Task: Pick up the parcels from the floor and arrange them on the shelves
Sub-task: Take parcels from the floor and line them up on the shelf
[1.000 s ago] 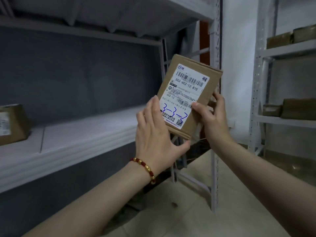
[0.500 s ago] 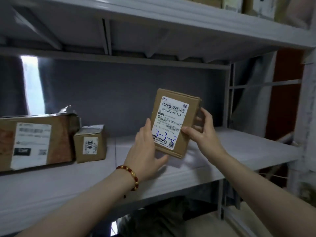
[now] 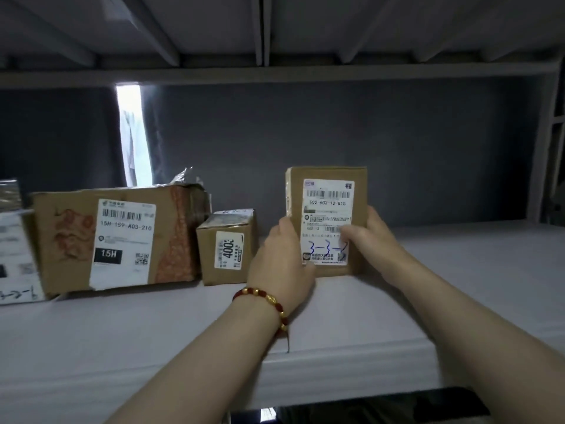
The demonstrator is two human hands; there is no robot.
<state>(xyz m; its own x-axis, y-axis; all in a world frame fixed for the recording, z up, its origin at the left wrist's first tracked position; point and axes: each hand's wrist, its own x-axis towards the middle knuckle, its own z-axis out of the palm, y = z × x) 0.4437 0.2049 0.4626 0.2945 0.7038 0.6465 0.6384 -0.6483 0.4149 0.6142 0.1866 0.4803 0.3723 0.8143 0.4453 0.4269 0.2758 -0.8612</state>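
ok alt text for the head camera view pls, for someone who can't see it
A left hand and right hand hold a cardboard parcel upright on a grey shelf, white label facing the camera. Left of it stand a small box and a larger box, also labelled.

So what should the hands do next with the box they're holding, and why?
Probably let go and draw back: the parcel seems to stand upright on the shelf beside the small box, left hand and right hand gripping its sides.
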